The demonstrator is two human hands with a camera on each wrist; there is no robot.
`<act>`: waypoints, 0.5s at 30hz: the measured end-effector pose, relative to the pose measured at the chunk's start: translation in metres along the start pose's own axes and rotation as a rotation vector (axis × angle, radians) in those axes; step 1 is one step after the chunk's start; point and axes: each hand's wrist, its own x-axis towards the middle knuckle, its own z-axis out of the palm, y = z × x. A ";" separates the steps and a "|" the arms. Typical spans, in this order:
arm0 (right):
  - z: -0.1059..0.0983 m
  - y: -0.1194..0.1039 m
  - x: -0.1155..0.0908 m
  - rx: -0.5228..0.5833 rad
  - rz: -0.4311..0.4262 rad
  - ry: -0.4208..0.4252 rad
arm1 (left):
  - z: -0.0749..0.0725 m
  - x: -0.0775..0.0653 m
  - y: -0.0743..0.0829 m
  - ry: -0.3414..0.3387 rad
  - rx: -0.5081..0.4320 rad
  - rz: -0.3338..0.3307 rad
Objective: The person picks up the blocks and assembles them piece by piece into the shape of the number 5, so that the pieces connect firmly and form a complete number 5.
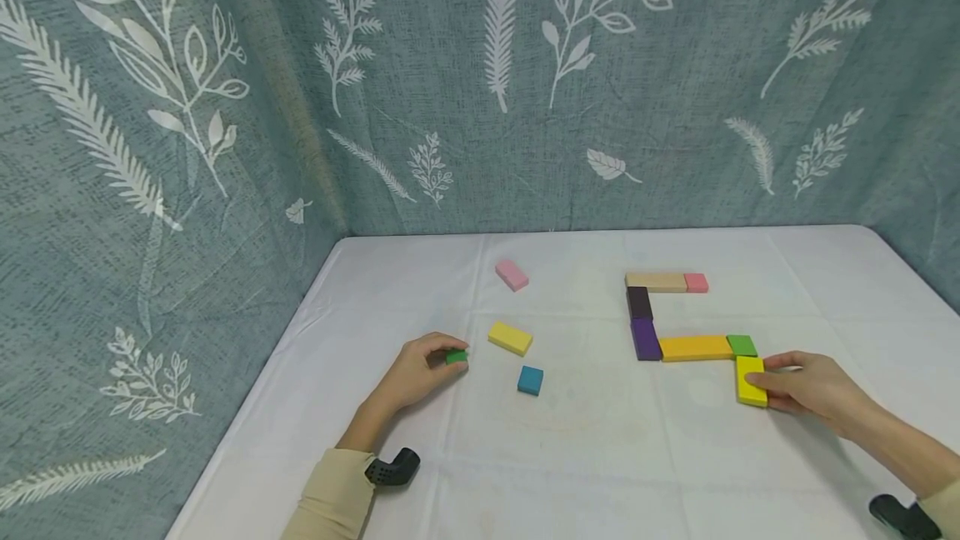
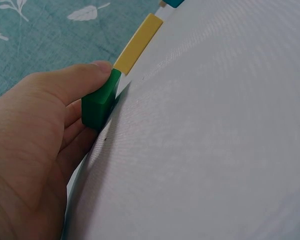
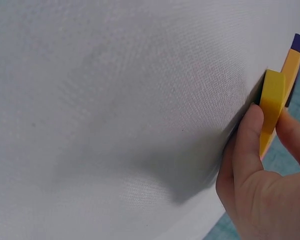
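Note:
On the left, my left hand (image 1: 422, 369) pinches a dark green block (image 2: 101, 100) between thumb and fingers, low over the white cloth. My right hand (image 1: 813, 390) grips a bright yellow block (image 1: 751, 382) by its sides, thumb and fingers around its right part. That block's far end meets a light green block (image 1: 742, 346), which adjoins an orange-yellow block (image 1: 696, 347). From there the row turns at a purple block (image 1: 646, 339) and a black block (image 1: 639, 303), up to a tan block (image 1: 656, 282) with a pink block (image 1: 696, 282) at its end.
Loose between the hands lie a pale yellow block (image 1: 511, 338) and a blue block (image 1: 530, 380). Farther back is another pink block (image 1: 512, 275). The table (image 1: 570, 465) wears a white cloth, and a leaf-patterned teal curtain (image 1: 465, 148) hangs behind and beside it.

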 end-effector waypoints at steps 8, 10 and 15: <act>0.000 -0.001 -0.002 -0.022 -0.010 0.011 | 0.000 0.000 0.000 0.005 0.007 0.003; 0.000 -0.001 -0.002 -0.025 -0.012 0.012 | 0.000 0.000 0.000 0.005 0.006 0.002; 0.000 0.000 -0.002 -0.031 -0.019 0.015 | 0.000 -0.001 -0.001 0.007 0.005 0.000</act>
